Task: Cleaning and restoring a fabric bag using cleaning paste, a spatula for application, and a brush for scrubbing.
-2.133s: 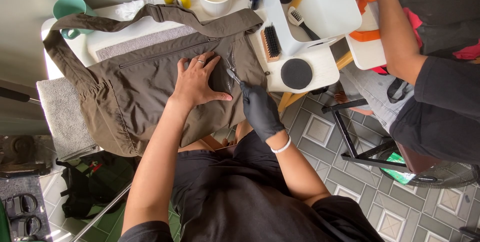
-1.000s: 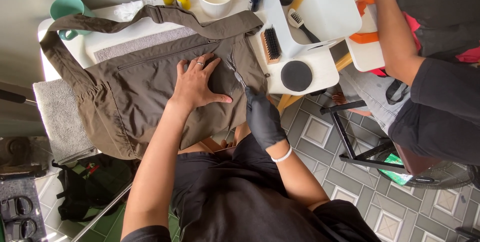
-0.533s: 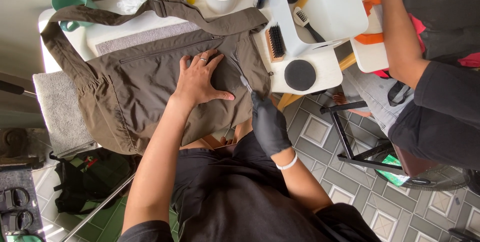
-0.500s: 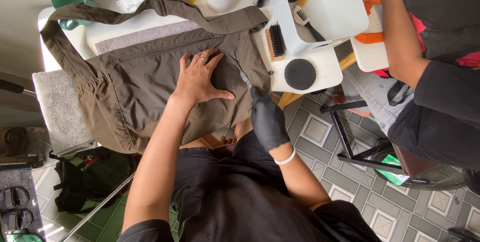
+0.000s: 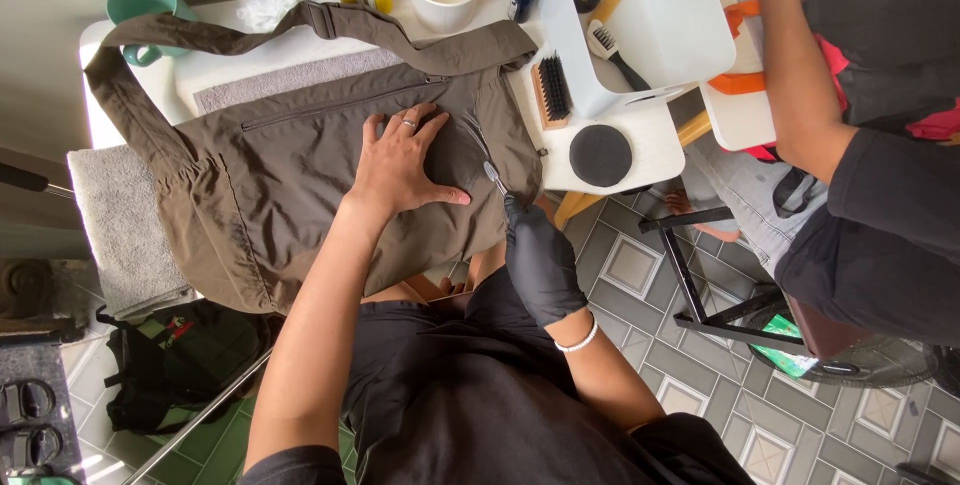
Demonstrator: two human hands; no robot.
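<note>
Your gloved right hand [image 5: 540, 255] has dropped toward the brown bag's [image 5: 280, 180] near edge, closed around a thin metal tool [image 5: 494, 177]. Your left hand [image 5: 405, 160] lies open, flat on the bag atop the counter [image 5: 650, 140]. Beside the bag sit a brush [image 5: 551, 90] and a black disc [image 5: 600, 155].

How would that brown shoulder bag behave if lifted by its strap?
Probably floppy: the brown bag lies flat and creased under the left hand, with its lower edge drooping off the table. Likely light for its size, since it looks thin and empty. The long strap would probably trail and snag.
</note>
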